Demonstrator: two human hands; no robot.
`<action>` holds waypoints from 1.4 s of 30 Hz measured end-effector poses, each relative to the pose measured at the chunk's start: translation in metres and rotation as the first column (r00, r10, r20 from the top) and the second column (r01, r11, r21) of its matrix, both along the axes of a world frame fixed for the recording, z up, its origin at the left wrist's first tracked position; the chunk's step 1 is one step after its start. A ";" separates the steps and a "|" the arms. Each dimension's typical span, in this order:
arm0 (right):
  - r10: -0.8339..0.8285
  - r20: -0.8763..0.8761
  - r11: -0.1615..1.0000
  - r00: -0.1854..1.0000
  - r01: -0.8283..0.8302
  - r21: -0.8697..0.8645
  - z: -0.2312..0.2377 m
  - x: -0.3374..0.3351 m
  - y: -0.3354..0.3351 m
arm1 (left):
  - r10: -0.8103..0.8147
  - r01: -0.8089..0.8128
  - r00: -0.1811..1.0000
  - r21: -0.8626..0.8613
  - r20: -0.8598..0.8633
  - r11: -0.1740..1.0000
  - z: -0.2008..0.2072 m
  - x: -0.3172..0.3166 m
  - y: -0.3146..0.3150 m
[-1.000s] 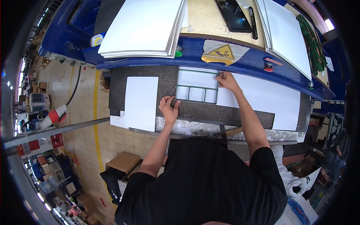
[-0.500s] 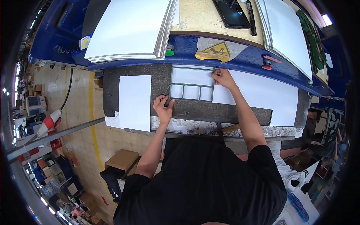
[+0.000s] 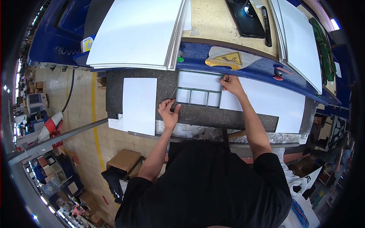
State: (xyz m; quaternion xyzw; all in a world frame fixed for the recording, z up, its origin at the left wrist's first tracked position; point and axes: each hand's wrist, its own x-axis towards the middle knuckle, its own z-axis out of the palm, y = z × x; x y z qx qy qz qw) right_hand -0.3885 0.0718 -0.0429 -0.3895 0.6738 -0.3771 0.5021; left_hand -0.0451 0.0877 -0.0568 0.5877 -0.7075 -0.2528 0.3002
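A dark green rectangular frame (image 3: 199, 91), split by thin bars into one long compartment and three small ones, lies on the dark work board with white sheet showing through it. At its upper right corner, the thumb and fingers of my right hand (image 3: 232, 85) are closed on the frame. My left hand (image 3: 169, 114) is beside the lower left corner, thumb and forefinger curled round something small and dark that I cannot make out. A thin metal sliver sticks up just above those fingertips. Right of the frame, a large white sheet (image 3: 266, 98) reaches under my right forearm.
A narrow white sheet (image 3: 139, 106) lies at the left of the dark board (image 3: 115, 89). Beyond the blue machine edge (image 3: 194, 51) are a white sheet stack (image 3: 133, 34), a phone (image 3: 245, 18), a marker (image 3: 266, 26), another stack (image 3: 300, 45) and green strips (image 3: 322, 51).
The whole view has shifted slightly, so the board and frame sit a little lower and to the right. Both hands stay at the same corners of the frame.
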 end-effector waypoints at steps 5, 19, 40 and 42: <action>-0.002 -0.034 1.000 0.999 0.002 -0.003 0.004 -0.005 0.007 | -0.033 0.033 0.999 -0.006 -0.007 0.999 0.003 -0.007 -0.005; 0.041 -0.741 0.983 0.670 -0.162 -0.092 0.045 0.038 0.255 | -0.257 0.261 0.964 -0.063 0.064 0.963 0.023 0.040 0.047; 0.096 -0.440 0.781 0.893 -0.341 -0.523 0.156 0.174 -0.049 | -0.179 0.222 0.967 -0.262 0.179 0.939 0.001 0.003 0.003; 0.089 -0.426 0.823 0.900 -0.308 -0.478 0.110 0.173 -0.003 | -0.171 0.205 0.968 -0.185 0.184 0.961 0.006 -0.002 0.010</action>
